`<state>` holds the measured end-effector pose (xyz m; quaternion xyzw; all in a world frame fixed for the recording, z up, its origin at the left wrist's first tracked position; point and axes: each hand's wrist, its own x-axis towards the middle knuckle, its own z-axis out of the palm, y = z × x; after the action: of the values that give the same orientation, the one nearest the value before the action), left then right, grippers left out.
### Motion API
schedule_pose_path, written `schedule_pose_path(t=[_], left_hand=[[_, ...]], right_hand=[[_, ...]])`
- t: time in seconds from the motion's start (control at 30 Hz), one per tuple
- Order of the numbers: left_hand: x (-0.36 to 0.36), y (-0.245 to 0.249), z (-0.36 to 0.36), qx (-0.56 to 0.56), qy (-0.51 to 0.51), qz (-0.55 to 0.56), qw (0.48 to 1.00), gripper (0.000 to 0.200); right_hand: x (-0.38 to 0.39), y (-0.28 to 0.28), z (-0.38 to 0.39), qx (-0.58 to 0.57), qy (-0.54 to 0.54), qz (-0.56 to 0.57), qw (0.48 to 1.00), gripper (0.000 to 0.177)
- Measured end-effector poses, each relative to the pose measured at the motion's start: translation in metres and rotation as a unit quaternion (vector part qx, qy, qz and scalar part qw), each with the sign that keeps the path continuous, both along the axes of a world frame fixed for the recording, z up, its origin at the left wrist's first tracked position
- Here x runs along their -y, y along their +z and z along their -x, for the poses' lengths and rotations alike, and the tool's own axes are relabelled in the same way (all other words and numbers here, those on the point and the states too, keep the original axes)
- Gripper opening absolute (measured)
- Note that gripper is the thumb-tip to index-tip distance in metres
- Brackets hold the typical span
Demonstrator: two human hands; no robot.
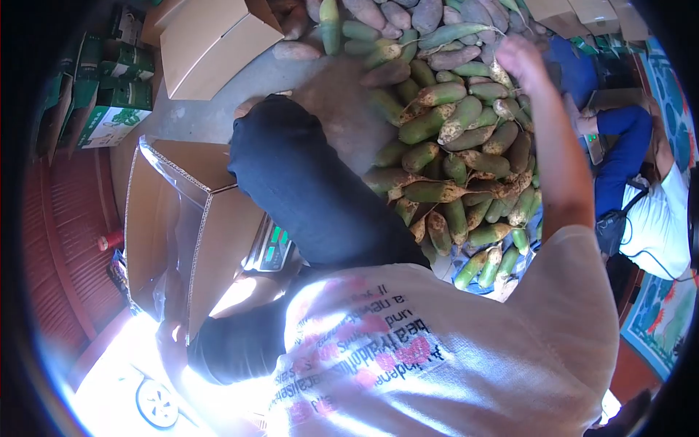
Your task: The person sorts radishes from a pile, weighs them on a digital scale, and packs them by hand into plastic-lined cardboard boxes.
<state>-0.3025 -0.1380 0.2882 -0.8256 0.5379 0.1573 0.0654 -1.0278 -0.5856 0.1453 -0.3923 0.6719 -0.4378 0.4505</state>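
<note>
My right hand reaches over the far right of a heap of green radishes. It is smeared by motion, right beside one radish's pale root end, and I cannot tell whether its fingers hold anything. Down at the left, my left hand is at the near edge of a cardboard box, its fingers closed there, partly lost in glare. That box stands open beside my leg with a clear plastic liner over its rim. Behind the box, a digital scale shows lit green digits.
Reddish tubers lie beyond the green radishes. A cardboard carton is at the upper left, near stacked green boxes. Another person sits at the right, near a second scale. Grey floor shows between.
</note>
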Motion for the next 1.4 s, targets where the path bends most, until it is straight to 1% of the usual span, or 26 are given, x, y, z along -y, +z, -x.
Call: schedule_pose_path(t=[0.03,0.07,0.1,0.13,0.17,0.23,0.27,0.3,0.37,0.4,0.43,0.47,0.5,0.53,0.6,0.7,0.8,0.9,0.93,1.0,1.03,1.1,1.2,1.3,1.4], left_hand=[[-0.002,0.000,-0.001,0.011,-0.006,0.001,1.000,0.010],[-0.002,0.000,-0.002,0.021,-0.014,0.001,1.000,0.010],[-0.001,0.002,-0.001,0.015,-0.011,-0.004,1.000,0.010],[0.003,0.005,0.002,0.008,-0.009,-0.010,1.000,0.010],[0.006,0.007,0.006,0.000,-0.007,-0.016,1.000,0.010],[0.012,0.012,0.012,-0.020,-0.019,-0.021,0.999,0.010],[0.014,0.012,0.014,-0.030,-0.024,-0.020,0.999,0.010],[0.016,0.010,0.014,-0.029,0.027,-0.036,0.999,0.008],[0.025,0.013,0.024,-0.027,0.059,-0.052,0.997,0.008],[0.028,0.017,0.029,-0.023,0.074,-0.062,0.995,0.008],[0.024,0.015,0.026,-0.016,0.025,-0.032,0.999,0.010],[0.022,0.014,0.023,0.003,0.009,-0.030,0.999,0.011],[0.022,0.014,0.020,0.022,-0.008,-0.027,0.999,0.013],[0.021,0.013,0.016,0.041,-0.025,-0.022,0.999,0.014],[0.013,0.010,0.002,0.054,-0.072,-0.014,0.996,0.015],[0.006,0.007,-0.013,0.072,-0.123,-0.003,0.990,0.015],[0.001,0.005,-0.013,0.083,-0.139,0.023,0.987,0.015],[-0.001,0.005,-0.008,0.098,-0.139,0.040,0.985,0.017],[-0.002,0.005,-0.006,0.103,-0.141,0.041,0.984,0.019],[-0.001,0.008,0.000,0.124,-0.108,-0.008,0.986,0.018],[0.001,0.010,0.003,0.133,-0.093,-0.032,0.986,0.017],[0.003,0.008,0.005,0.122,-0.080,-0.035,0.989,0.017],[0.005,0.010,0.007,0.103,-0.078,-0.019,0.991,0.017],[0.008,0.009,0.008,0.092,-0.083,-0.014,0.992,0.017],[0.013,0.010,0.006,0.083,-0.088,-0.007,0.993,0.016]], right_hand=[[-0.024,-0.028,-0.012,-0.010,-0.005,-0.042,0.999,0.038],[-0.044,-0.058,-0.012,-0.051,0.038,-0.073,0.995,0.041],[-0.069,-0.073,-0.021,-0.093,0.070,-0.107,0.987,0.045],[-0.086,-0.116,-0.010,-0.165,0.100,-0.074,0.978,0.044],[-0.106,-0.154,-0.001,-0.255,0.093,-0.020,0.962,0.038],[-0.153,-0.186,0.007,-0.283,0.070,-0.017,0.956,0.032],[-0.171,-0.197,0.010,-0.296,0.058,-0.007,0.953,0.029],[-0.189,-0.197,0.010,-0.317,0.047,0.009,0.947,0.029],[-0.226,-0.198,0.003,-0.356,0.029,0.037,0.933,0.029],[-0.240,-0.197,-0.001,-0.361,0.038,0.035,0.931,0.028],[-0.250,-0.195,-0.003,-0.366,0.047,0.033,0.929,0.026],[-0.258,-0.192,-0.008,-0.371,0.055,0.034,0.927,0.025],[-0.269,-0.187,-0.018,-0.339,0.066,-0.009,0.938,0.029],[-0.278,-0.181,-0.027,-0.405,0.140,0.010,0.904,0.033],[-0.284,-0.152,-0.058,-0.521,0.282,0.051,0.804,0.041],[-0.291,-0.136,-0.096,-0.543,0.424,-0.005,0.725,0.054],[-0.293,-0.160,-0.100,-0.619,0.484,-0.019,0.618,0.064],[-0.293,-0.169,-0.100,-0.682,0.480,-0.003,0.551,0.075],[-0.293,-0.171,-0.102,-0.672,0.478,-0.016,0.565,0.074],[-0.292,-0.159,-0.115,-0.653,0.470,-0.045,0.592,0.072],[-0.294,-0.160,-0.119,-0.652,0.464,-0.032,0.599,0.069],[-0.298,-0.166,-0.120,-0.653,0.446,-0.008,0.612,0.064],[-0.307,-0.177,-0.112,-0.650,0.477,0.073,0.588,0.061],[-0.309,-0.183,-0.107,-0.673,0.452,0.063,0.582,0.065],[-0.306,-0.172,-0.110,-0.693,0.466,-0.003,0.550,0.058]])
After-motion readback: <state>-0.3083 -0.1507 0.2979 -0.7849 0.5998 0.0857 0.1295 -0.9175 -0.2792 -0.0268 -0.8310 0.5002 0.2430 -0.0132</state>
